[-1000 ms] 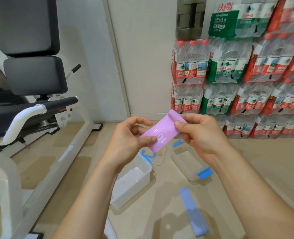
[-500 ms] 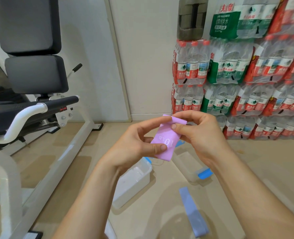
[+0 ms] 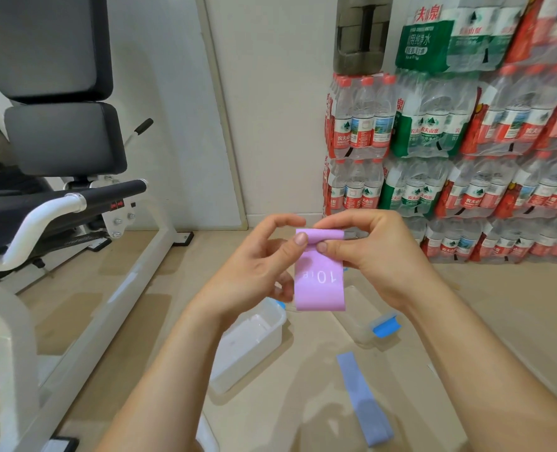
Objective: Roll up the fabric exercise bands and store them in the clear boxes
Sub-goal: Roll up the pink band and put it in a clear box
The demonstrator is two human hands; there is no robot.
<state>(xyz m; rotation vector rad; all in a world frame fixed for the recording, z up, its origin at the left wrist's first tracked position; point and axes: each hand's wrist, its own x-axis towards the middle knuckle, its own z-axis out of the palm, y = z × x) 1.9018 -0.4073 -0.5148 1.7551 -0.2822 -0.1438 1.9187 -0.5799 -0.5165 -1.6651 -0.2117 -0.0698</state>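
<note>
A purple fabric band [image 3: 319,282] marked "10 LB" hangs upright in front of me, its top edge curled over into a small roll. My left hand [image 3: 257,269] pinches the left end of that roll with thumb and forefinger. My right hand [image 3: 371,252] pinches the right end the same way. Below on the floor stand two clear boxes: one [image 3: 247,347] under my left wrist, another [image 3: 362,324] with a blue clip under my right wrist. A blue band [image 3: 363,399] lies flat on the floor, lower right.
A white-framed exercise bench with black pads [image 3: 58,138] fills the left side. Stacked packs of water bottles [image 3: 450,151] line the wall at right. Beige floor [image 3: 499,305] stretches between them.
The purple band has turned from slanting to hanging straight down. Both hands have shifted to its top edge and curled that edge over.
</note>
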